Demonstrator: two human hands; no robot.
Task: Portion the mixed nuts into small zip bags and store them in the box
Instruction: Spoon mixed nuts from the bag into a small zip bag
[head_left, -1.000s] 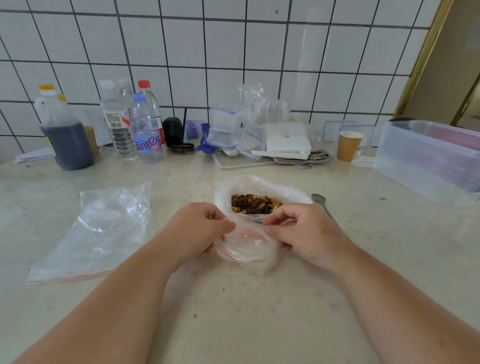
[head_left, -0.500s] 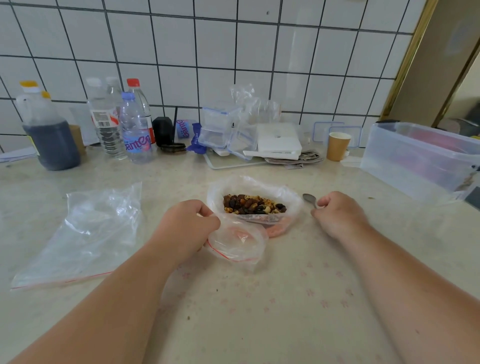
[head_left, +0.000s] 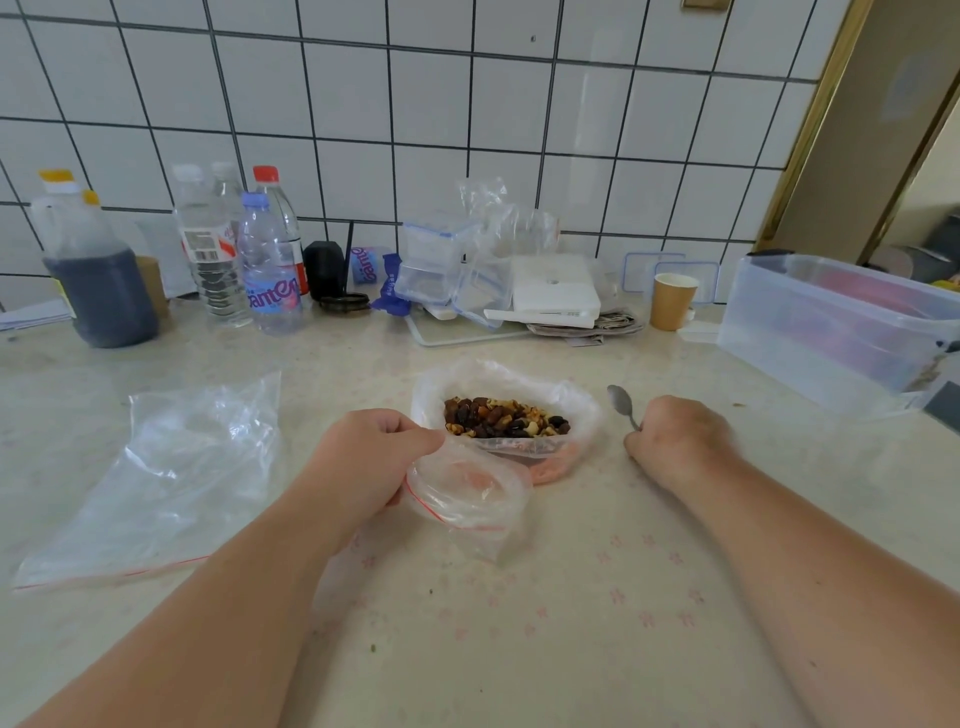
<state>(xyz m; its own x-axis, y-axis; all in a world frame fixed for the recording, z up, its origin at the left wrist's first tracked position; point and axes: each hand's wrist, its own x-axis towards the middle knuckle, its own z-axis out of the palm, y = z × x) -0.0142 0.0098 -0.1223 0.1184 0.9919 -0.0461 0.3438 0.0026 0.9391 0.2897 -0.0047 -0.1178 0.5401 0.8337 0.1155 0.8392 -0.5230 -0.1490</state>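
Mixed nuts (head_left: 506, 417) lie in a rolled-down clear plastic bag (head_left: 576, 402) at the counter's middle. Just in front of it, my left hand (head_left: 371, 457) pinches the rim of a small zip bag (head_left: 467, 499) with a red seal line, its mouth held wide. The small bag looks empty. To the right, my right hand (head_left: 675, 439) is closed around the handle of a metal spoon (head_left: 622, 402), whose bowl points away from me and rests near the counter. The clear storage box (head_left: 841, 332) stands at the far right.
A pile of flat zip bags (head_left: 156, 483) lies at the left. Along the tiled wall stand a dark-liquid jug (head_left: 96, 280), several water bottles (head_left: 270, 270), stacked clear containers (head_left: 441, 265), a white box (head_left: 553, 286) and a paper cup (head_left: 672, 301).
My right hand let go of the small zip bag, moved right and closed on the spoon. My left hand kept hold of the bag's rim.
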